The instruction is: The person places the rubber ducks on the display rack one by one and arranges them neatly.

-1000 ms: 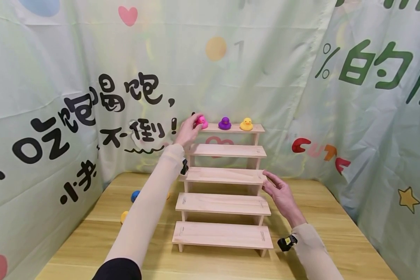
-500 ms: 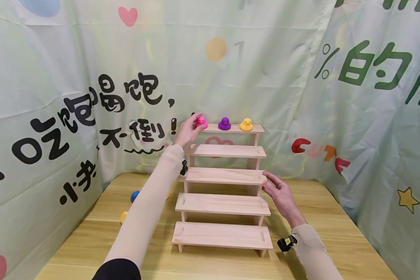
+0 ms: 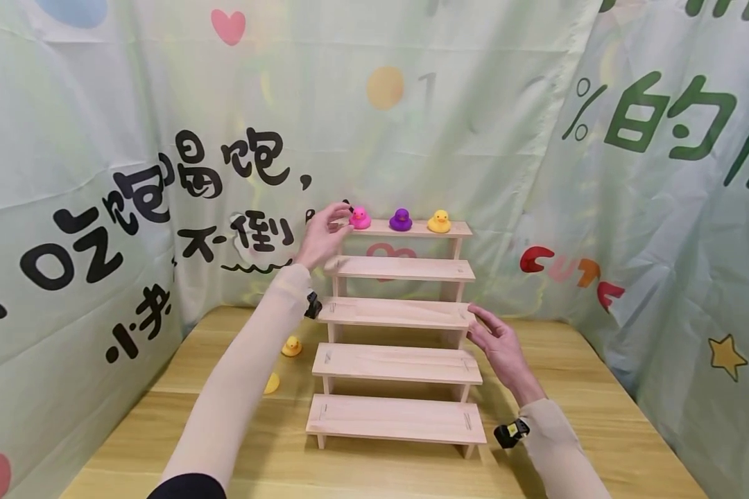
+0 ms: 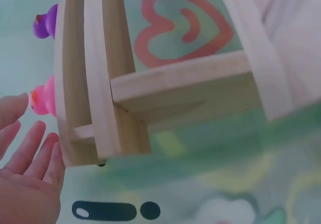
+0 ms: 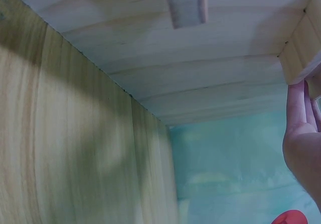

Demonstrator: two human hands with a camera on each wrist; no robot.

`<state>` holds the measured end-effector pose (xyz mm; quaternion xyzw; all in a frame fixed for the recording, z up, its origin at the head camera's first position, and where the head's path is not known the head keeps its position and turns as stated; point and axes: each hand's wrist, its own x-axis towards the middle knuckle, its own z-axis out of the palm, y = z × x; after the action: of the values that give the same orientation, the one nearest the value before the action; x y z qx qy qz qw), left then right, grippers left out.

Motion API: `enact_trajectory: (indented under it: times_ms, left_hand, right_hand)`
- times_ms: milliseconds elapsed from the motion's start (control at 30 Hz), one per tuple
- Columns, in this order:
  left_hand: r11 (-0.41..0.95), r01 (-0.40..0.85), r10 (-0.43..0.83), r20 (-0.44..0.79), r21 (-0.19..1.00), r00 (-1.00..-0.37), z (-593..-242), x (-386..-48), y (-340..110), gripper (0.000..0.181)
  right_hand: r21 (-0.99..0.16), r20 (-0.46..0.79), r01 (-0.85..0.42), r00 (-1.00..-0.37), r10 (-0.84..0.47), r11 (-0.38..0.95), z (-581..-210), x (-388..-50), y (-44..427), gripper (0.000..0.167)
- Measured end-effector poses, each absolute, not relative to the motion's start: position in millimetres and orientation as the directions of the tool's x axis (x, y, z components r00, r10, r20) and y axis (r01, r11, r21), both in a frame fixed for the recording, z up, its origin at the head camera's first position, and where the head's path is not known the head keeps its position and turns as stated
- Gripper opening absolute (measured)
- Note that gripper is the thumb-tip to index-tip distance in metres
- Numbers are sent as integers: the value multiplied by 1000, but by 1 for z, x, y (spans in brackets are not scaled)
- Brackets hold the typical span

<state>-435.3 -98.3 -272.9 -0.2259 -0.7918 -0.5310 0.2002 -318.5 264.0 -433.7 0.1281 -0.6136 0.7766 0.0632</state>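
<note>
A pink rubber duck [image 3: 360, 218] sits at the left end of the top step of a wooden stair-shaped rack [image 3: 399, 360]. Beside it on that step stand a purple duck [image 3: 401, 220] and a yellow duck [image 3: 440, 221]. My left hand [image 3: 322, 234] is just left of the pink duck, fingers spread and apart from it; the left wrist view also shows a gap between thumb and pink duck [image 4: 46, 97]. My right hand [image 3: 499, 346] touches the right end of the middle step, and its fingers [image 5: 297, 103] look fairly straight in the right wrist view.
Two yellow toys, one clearly a duck [image 3: 292, 346], lie on the wooden table [image 3: 225, 333] left of the rack; the other [image 3: 272, 383] is partly behind my left forearm. A printed cloth [image 3: 474, 138] hangs behind and along both sides.
My left hand has let go of the pink duck and shifted a little left. Its forearm now uncovers a yellow duck and hides the blue toy. The right hand stays put.
</note>
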Motion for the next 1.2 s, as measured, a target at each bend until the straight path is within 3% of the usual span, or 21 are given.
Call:
enact_trajectory:
  times_ms: [433,833,1200]
  left_hand:
    - [347,583,147,571,735,-807,-282,-413,-131,31]
    - [275,488,198,448,829,-872,-309,-396,-160,18]
    - [262,406,225,354,875,-908,-348,-387,-180,23]
  right_hand:
    - [-925,304,-278,-951,-62,-260,-433,-319,266,39]
    - [-927,290,-264,-955,-62,-267,-433,-320,264,37]
    - [-938,273,-253,-960,-55,-237,-434,-321,264,38]
